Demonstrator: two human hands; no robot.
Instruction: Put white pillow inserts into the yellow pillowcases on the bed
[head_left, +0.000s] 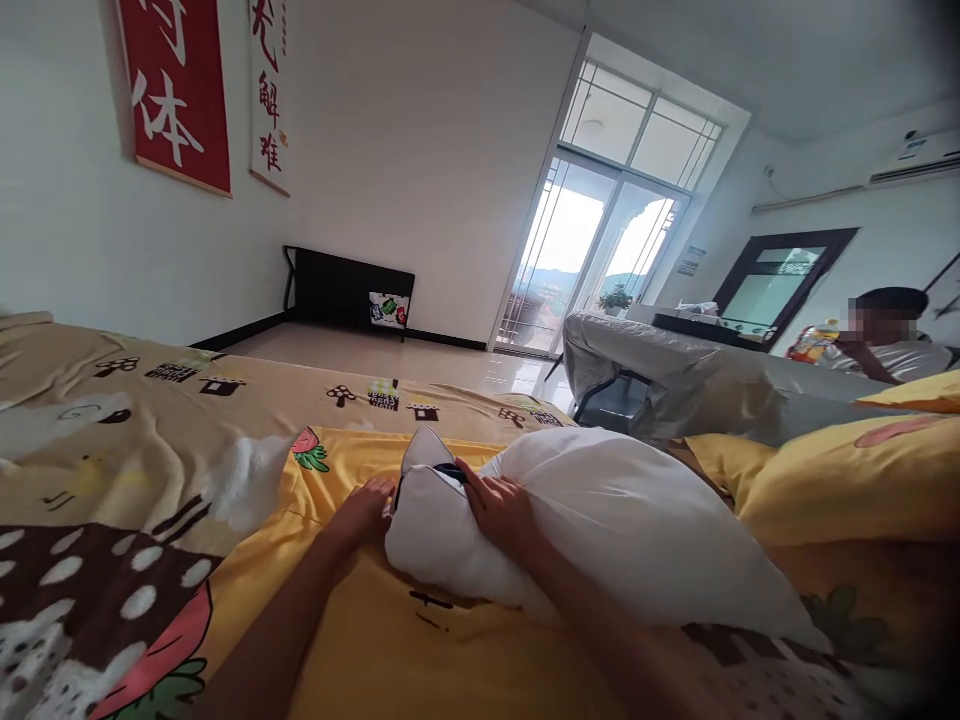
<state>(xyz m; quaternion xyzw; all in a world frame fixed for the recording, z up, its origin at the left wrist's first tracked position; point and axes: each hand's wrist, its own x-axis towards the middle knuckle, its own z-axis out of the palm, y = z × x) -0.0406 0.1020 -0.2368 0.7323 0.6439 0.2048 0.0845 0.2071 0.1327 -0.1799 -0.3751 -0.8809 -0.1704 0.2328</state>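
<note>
A bare white pillow lies on a yellow pillowcase spread on the bed. My right hand rests on top of the pillow near its left end, fingers curled into the fabric by a dark label. My left hand presses against the pillow's left end where it meets the yellow case. Whether that hand grips fabric is hidden by the pillow's edge.
A cartoon-print bed cover spreads to the left. A pillow in a yellow case lies at the right. Beyond the bed stand a covered table, a seated person, a glass balcony door and a black folded table.
</note>
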